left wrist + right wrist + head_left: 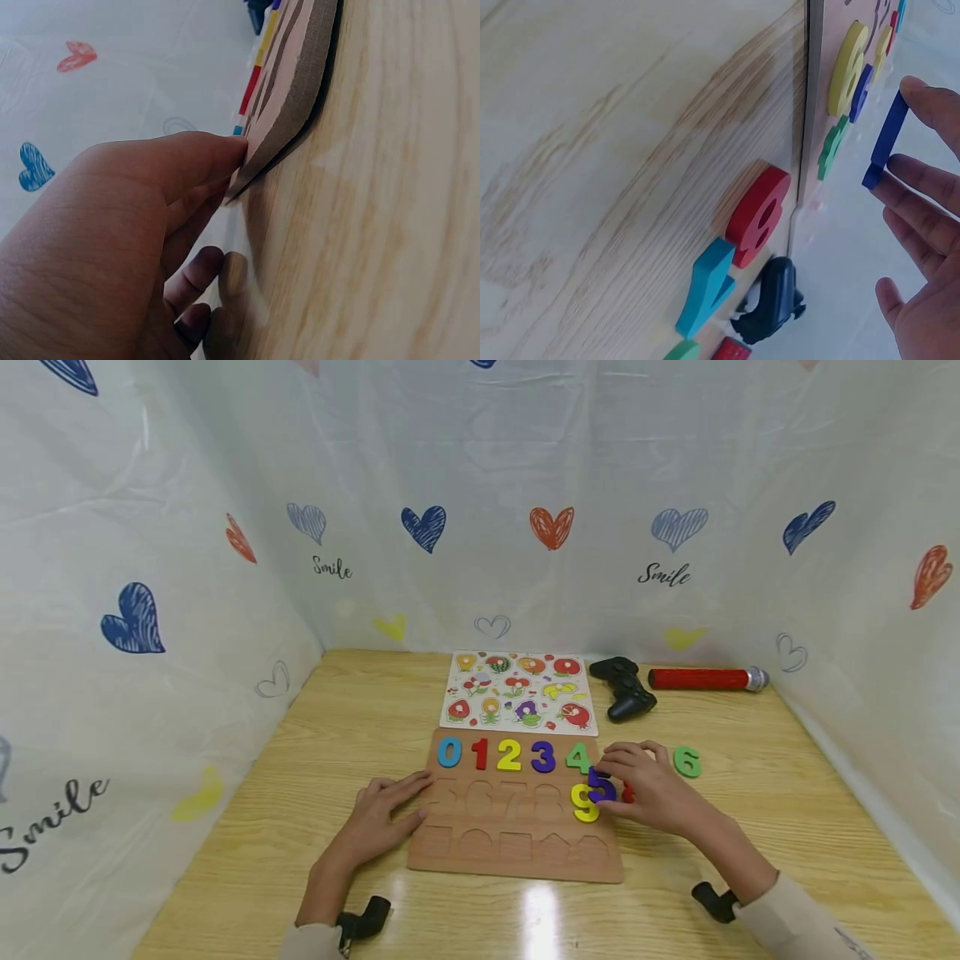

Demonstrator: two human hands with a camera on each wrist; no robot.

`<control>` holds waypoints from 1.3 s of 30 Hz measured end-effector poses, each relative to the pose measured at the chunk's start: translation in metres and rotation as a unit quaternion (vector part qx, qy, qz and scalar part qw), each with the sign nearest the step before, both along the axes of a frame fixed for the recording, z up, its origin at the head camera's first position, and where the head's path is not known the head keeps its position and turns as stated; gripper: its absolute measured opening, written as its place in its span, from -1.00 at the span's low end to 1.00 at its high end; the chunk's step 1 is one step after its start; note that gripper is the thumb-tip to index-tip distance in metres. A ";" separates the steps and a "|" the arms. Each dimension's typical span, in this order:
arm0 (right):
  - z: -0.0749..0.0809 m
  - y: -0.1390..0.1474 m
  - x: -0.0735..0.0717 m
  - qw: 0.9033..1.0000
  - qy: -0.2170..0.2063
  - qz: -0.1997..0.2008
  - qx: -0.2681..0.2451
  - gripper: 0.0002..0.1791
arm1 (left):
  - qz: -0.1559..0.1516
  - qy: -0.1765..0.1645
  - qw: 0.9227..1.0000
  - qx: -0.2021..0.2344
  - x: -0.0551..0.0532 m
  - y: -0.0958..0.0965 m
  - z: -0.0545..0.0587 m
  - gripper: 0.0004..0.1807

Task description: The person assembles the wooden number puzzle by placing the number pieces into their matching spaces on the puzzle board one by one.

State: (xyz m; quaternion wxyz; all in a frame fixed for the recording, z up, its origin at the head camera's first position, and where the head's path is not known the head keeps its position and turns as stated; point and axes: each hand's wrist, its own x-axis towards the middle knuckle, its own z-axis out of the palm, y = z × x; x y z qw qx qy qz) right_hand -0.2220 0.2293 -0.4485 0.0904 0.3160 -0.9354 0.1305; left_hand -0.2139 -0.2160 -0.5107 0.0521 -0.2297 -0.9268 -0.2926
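A pale sleeve (795, 917), nearest the lens, reaches in from the near right of a wooden number-puzzle board (517, 824) on the tabletop (300, 777), its right hand (652, 787) pinching a purple 5 (889, 136) between thumb and fingers. The numeral hangs at the fingertips beside the board's right edge, near the yellow 9 (838, 86), and shows edge-on and apart from the wood in the right-wrist view. At the board's left edge, the left hand (382, 817) touches the rim with fingers extended. The 5-shaped recess (441, 796) sits at the left end of the board's middle row, well apart from the piece. Seating it neatly would likely call for carrying it level over the row, squaring its outline to the recess before pressing, and a light left hand steadying the rim, clear of that slot. A red 8 (752, 199) and blue 7 (705, 289) lie off the board's right edge; a green 6 (680, 760) lies farther right.
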 end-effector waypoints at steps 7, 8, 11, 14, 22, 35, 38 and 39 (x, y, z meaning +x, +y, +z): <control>-0.002 -0.008 0.000 1.000 0.006 0.021 -0.015 -0.46 | 0.002 0.002 1.000 -0.003 0.001 -0.001 0.001 -0.44; -0.002 -0.009 0.000 1.000 0.007 0.023 -0.017 -0.47 | 0.002 0.001 1.000 -0.002 0.001 -0.001 0.001 -0.44; -0.001 -0.011 -0.001 0.999 0.011 0.025 -0.017 -0.48 | 0.003 0.002 1.000 0.000 0.001 -0.001 0.001 -0.44; -0.002 -0.014 -0.002 1.000 0.011 0.024 -0.014 -0.48 | 0.004 0.002 1.000 0.000 0.001 0.000 0.000 -0.44; -0.004 -0.027 -0.003 0.999 0.020 0.038 -0.009 -0.47 | 0.005 0.008 1.000 -0.004 0.001 -0.001 -0.001 -0.44; -0.002 -0.046 -0.004 0.999 0.013 0.050 -0.008 -0.46 | 0.006 0.004 1.000 0.001 0.001 0.000 -0.003 -0.43; -0.003 -0.049 -0.004 0.998 0.009 0.057 -0.017 -0.45 | 0.005 0.006 1.000 0.004 0.000 0.000 -0.002 -0.43; -0.003 -0.050 -0.004 0.998 0.010 0.059 -0.018 -0.46 | 0.004 0.008 1.000 0.004 0.000 0.000 -0.002 -0.44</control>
